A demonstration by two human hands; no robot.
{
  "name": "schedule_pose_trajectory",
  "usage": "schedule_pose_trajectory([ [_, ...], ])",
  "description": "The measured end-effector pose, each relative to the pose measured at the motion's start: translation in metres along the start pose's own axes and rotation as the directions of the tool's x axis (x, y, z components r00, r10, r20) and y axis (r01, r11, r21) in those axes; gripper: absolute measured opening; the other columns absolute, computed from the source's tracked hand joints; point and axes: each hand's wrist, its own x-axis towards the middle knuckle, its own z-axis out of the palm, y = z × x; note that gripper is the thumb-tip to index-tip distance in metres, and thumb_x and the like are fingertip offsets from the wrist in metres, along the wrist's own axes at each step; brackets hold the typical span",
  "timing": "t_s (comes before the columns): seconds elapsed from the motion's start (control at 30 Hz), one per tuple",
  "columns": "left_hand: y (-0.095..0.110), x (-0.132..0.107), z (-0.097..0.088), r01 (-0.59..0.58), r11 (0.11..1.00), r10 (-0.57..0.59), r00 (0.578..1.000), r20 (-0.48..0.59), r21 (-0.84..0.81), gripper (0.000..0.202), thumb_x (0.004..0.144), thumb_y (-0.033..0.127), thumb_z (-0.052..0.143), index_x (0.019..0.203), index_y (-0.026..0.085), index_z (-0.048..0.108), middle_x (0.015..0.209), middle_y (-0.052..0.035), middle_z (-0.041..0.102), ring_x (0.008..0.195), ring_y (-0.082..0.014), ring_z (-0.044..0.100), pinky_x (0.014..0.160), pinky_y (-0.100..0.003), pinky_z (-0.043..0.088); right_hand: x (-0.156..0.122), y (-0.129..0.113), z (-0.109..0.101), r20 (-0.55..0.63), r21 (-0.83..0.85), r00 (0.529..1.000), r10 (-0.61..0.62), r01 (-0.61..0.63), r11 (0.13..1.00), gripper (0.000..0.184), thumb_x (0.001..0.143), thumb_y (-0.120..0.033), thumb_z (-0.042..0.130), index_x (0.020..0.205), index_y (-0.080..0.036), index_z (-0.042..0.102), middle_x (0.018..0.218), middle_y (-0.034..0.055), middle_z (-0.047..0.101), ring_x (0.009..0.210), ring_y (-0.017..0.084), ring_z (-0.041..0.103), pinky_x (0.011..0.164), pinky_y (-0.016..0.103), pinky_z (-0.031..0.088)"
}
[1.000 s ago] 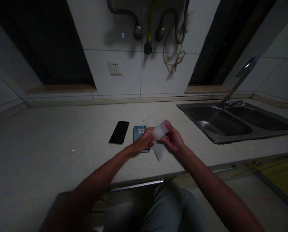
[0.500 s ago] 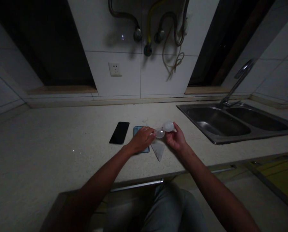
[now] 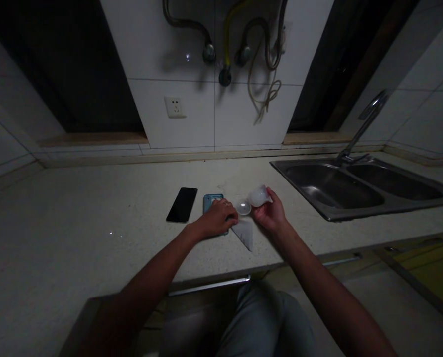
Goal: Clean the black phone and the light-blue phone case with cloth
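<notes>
My left hand (image 3: pixel 217 218) rests with curled fingers on a blue phone case (image 3: pixel 211 201) and pinches a small clear rounded piece (image 3: pixel 243 207) at its fingertips. A whitish translucent wrapper or cap (image 3: pixel 259 196) is pinched in my right hand (image 3: pixel 269 212), held just above the countertop (image 3: pixel 94 213). Between and below both hands a pale triangular scrap (image 3: pixel 244 233) lies flat. Left of the case a black phone (image 3: pixel 182 204) lies screen up.
A steel double sink (image 3: pixel 358 186) with a tall tap (image 3: pixel 366 121) fills the right side. A wall socket (image 3: pixel 175 106) and hanging hoses (image 3: pixel 243 44) are on the tiled wall behind. A drawer handle (image 3: pixel 210 286) runs under the counter edge, my knees below it.
A second ago both hands gripped one white packet with a red end. It has since come apart into two clear pieces, one per hand, and my left hand has sunk onto the blue case.
</notes>
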Motion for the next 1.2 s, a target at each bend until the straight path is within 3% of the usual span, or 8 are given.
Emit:
schedule_pose_trajectory([
  [0.17, 0.002, 0.003, -0.009, 0.083, 0.937, -0.159, 0.967, -0.199, -0.34, 0.012, 0.083, 0.028, 0.06, 0.079, 0.017, 0.061, 0.083, -0.0021, 0.062, 0.084, -0.0162, 0.056, 0.082, -0.03, 0.041, 0.002, -0.003, -0.002, -0.033, 0.025, 0.995, -0.09, 0.091, 0.996, 0.007, 0.086, -0.027, 0.062, 0.089, -0.021, 0.064, 0.076, -0.0026, 0.072, 0.063, 0.012, 0.068, 0.061, 0.024, 0.058],
  [0.3, -0.004, 0.009, -0.016, 0.152, 0.738, -0.453, 0.834, -0.316, -0.657, 0.018, 0.08, 0.033, 0.06, 0.074, 0.017, 0.053, 0.069, 0.0011, 0.055, 0.068, -0.0131, 0.055, 0.068, -0.026, 0.045, 0.003, -0.005, -0.002, -0.053, -0.016, 0.98, -0.19, 0.19, 0.982, 0.013, 0.085, -0.033, 0.064, 0.093, -0.023, 0.063, 0.082, -0.002, 0.073, 0.073, 0.016, 0.07, 0.065, 0.031, 0.059],
  [0.37, -0.006, 0.01, -0.017, 0.133, 0.522, -0.584, 0.776, -0.239, -0.842, 0.02, 0.081, 0.034, 0.06, 0.075, 0.017, 0.05, 0.069, 0.0008, 0.056, 0.064, -0.0135, 0.059, 0.065, -0.027, 0.048, 0.003, -0.005, -0.002, -0.034, -0.046, 0.974, -0.222, 0.221, 0.974, 0.016, 0.083, -0.035, 0.067, 0.093, -0.024, 0.062, 0.084, -0.0029, 0.072, 0.076, 0.016, 0.069, 0.068, 0.033, 0.059],
  [0.47, -0.002, 0.011, -0.014, 0.137, 0.129, -0.664, 0.748, 0.017, -0.982, 0.018, 0.082, 0.029, 0.061, 0.082, 0.017, 0.047, 0.08, -0.0051, 0.064, 0.071, -0.0199, 0.069, 0.068, -0.034, 0.055, 0.0, -0.002, 0.001, 0.02, -0.11, 0.967, -0.253, 0.253, 0.961, 0.022, 0.074, -0.031, 0.075, 0.089, -0.023, 0.061, 0.082, -0.0039, 0.07, 0.076, 0.014, 0.068, 0.069, 0.03, 0.059],
  [0.53, 0.004, 0.011, -0.012, 0.167, -0.006, -0.658, 0.742, 0.13, -0.986, 0.016, 0.083, 0.022, 0.062, 0.083, 0.016, 0.047, 0.086, -0.009, 0.067, 0.079, -0.0239, 0.072, 0.073, -0.037, 0.057, -0.004, 0.0, 0.005, 0.075, -0.188, 0.956, -0.282, 0.291, 0.938, 0.027, 0.068, -0.028, 0.08, 0.088, -0.022, 0.063, 0.081, -0.0033, 0.069, 0.074, 0.013, 0.066, 0.067, 0.026, 0.057],
  [0.7, 0.016, 0.012, -0.005, 0.272, 0.006, -0.627, 0.751, 0.208, -0.962, 0.015, 0.085, 0.013, 0.062, 0.078, 0.014, 0.048, 0.083, -0.0109, 0.068, 0.082, -0.0232, 0.073, 0.072, -0.033, 0.059, -0.013, 0.009, 0.012, 0.205, -0.401, 0.868, -0.452, 0.496, 0.77, 0.039, 0.059, -0.033, 0.085, 0.089, -0.017, 0.066, 0.082, -0.0001, 0.069, 0.071, 0.013, 0.063, 0.062, 0.023, 0.052],
  [0.87, 0.017, 0.012, 0.002, 0.32, -0.045, -0.575, 0.766, 0.286, -0.946, 0.015, 0.082, 0.013, 0.064, 0.08, 0.014, 0.049, 0.09, -0.0127, 0.071, 0.083, -0.0225, 0.073, 0.074, -0.033, 0.058, -0.012, 0.013, 0.007, 0.196, -0.59, 0.838, -0.509, 0.515, 0.622, 0.035, 0.058, -0.035, 0.084, 0.08, -0.014, 0.066, 0.071, 0.001, 0.068, 0.062, 0.014, 0.06, 0.057, 0.024, 0.049],
  [1.2, 0.018, 0.011, 0.003, 0.331, -0.079, -0.553, 0.77, 0.318, -0.94, 0.017, 0.072, 0.011, 0.067, 0.079, 0.013, 0.052, 0.092, -0.014, 0.07, 0.087, -0.0239, 0.072, 0.077, -0.035, 0.059, -0.013, 0.017, 0.006, 0.247, -0.588, 0.83, -0.5, 0.539, 0.603, 0.039, 0.058, -0.037, 0.085, 0.085, -0.014, 0.069, 0.08, 0.0035, 0.072, 0.066, 0.014, 0.063, 0.063, 0.026, 0.052],
])
